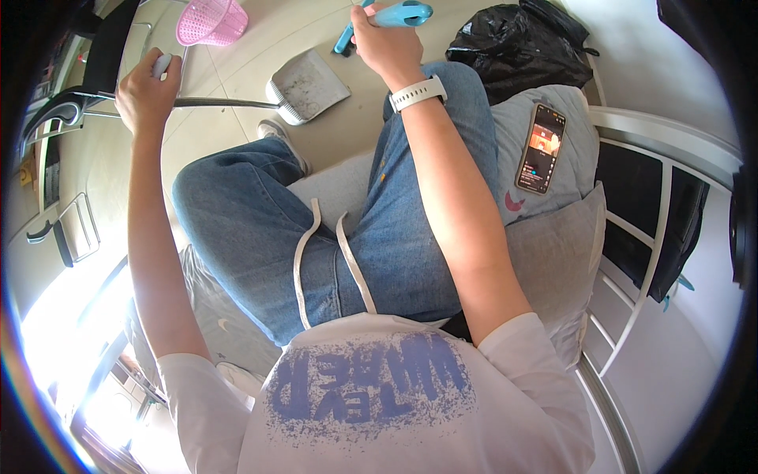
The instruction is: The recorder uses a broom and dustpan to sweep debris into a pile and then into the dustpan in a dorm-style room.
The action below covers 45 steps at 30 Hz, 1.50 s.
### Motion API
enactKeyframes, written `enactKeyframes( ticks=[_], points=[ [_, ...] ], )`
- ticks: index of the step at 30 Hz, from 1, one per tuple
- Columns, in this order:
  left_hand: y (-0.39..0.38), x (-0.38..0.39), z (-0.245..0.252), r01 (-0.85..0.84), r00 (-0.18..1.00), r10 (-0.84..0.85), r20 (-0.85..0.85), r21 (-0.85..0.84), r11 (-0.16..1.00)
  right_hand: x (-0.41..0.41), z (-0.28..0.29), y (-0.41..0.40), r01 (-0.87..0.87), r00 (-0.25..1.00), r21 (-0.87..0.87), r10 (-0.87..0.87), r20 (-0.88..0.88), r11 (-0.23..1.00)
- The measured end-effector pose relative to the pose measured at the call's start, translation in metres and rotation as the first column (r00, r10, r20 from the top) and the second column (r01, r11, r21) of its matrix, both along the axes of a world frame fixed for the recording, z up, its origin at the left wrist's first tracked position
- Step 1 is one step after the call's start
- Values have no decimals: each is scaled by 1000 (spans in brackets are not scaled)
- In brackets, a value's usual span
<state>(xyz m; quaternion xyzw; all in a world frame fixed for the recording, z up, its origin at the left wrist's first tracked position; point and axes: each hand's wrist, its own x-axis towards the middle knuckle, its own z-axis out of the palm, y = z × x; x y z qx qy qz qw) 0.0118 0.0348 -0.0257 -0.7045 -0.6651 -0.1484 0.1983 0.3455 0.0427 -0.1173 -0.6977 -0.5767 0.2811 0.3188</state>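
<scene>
At the upper left, my left hand is closed around the handle of a long-handled dustpan, with a pale grey grip end showing between thumb and fingers. The dustpan's dark metal pole runs right to its white pan, which lies on the floor with dark dust or hair in it. My right hand, a white watch strap on its wrist, grips a blue plastic handle with a hole at its end. A blue bar with dark bristles shows beyond the hand, probably a broom head.
A pink perforated basket stands on the tiled floor. A black plastic bag sits at the upper right. A lit phone lies on grey bedding beside my leg. White metal bed rails rise at right; a chair stands left.
</scene>
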Motion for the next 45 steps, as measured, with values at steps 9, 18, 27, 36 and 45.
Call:
enactKeyframes(
  ticks=[9, 18, 27, 36, 45],
  points=[
    [2, -2, -2, -13, 1000, 13, 4, -12, 1000, -1, -4, -1, -11, 1000, 43, 12, -12, 999],
    [2, -2, -2, -27, 1000, 27, 4, -26, 999, -2, -6, -1, 3, 1000, 46, -2, -22, 999],
    [2, -1, -2, -17, 1000, 17, 8, -16, 1000, -1, -6, -2, -9, 1000, 13, 8, 25, 1000],
    [1, -2, -1, -42, 999, 41, -21, -34, 999, -5, -4, -3, 19, 999, 5, -19, -35, 1000],
    [3, -6, -2, 24, 999, -24, -30, 11, 1000, -2, -22, -2, 22, 999, 78, -18, -50, 997]
  ],
)
